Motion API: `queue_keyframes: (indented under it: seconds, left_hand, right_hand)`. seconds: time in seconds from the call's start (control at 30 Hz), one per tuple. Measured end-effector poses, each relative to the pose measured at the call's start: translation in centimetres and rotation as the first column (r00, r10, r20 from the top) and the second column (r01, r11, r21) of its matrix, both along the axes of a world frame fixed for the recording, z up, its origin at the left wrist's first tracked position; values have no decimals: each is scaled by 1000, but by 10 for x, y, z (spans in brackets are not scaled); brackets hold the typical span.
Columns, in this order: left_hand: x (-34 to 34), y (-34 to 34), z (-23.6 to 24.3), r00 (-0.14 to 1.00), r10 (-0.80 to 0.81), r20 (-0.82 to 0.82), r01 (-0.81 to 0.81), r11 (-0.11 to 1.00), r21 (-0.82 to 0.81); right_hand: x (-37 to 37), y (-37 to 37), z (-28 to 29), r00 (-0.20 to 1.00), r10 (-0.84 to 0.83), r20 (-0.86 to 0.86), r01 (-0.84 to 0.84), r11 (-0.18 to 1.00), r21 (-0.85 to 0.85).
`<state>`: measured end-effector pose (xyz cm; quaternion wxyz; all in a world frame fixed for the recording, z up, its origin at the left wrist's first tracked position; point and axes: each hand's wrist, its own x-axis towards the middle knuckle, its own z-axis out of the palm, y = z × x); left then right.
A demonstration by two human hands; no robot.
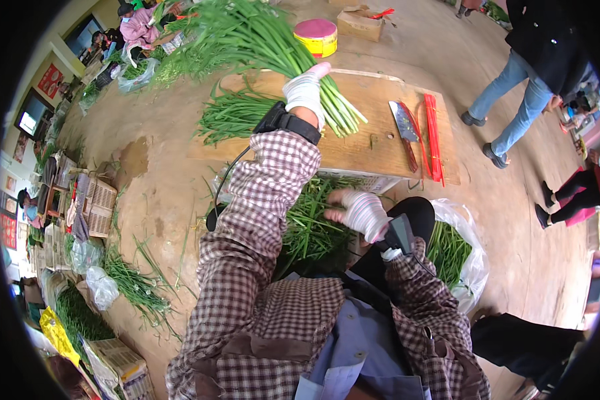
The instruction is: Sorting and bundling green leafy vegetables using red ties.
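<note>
My left hand (307,93), in a white glove with bare fingertips, is closed round a thick bunch of garlic chives (263,33). The pale cut ends point to the right over a wooden board (373,157), and the long green leaves spread to the far left. Beneath my left wrist lies a smaller pile of chives (237,117) on the board. My right hand (360,212), in a striped glove, is open with fingers apart and holds nothing. It hovers near the loose chives (317,223) between the board and my lap.
A knife (405,130) and red ties (435,140) lie on the board's right side. A plastic bag (473,257) of greens stands at my right. A yellow round tub (316,39) and a cardboard box (360,25) are behind. A person in jeans (513,90) stands at the right.
</note>
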<state>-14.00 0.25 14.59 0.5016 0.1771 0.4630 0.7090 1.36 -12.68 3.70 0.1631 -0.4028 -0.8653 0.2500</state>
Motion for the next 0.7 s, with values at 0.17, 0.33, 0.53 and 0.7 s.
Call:
queue_keyframes:
  seconds: [0.17,0.33,0.53,0.7]
  left_hand:
    - [-23,1,-10,999,49,21,-49,999,9]
    - [-56,-1,-24,995,76,67,-81,995,65]
    - [-123,-4,-40,976,212,49,-212,977,-17]
    - [-111,-45,-45,964,246,102,-259,955,141]
  right_hand:
    - [-27,39,17,415,-619,-667,120,764,-634]
    - [-24,36,5,451,-398,-799,10,897,-442]
    - [-3,-2,-20,755,362,547,-265,931,-249]
    - [-52,36,45,983,-175,-50,179,878,443]
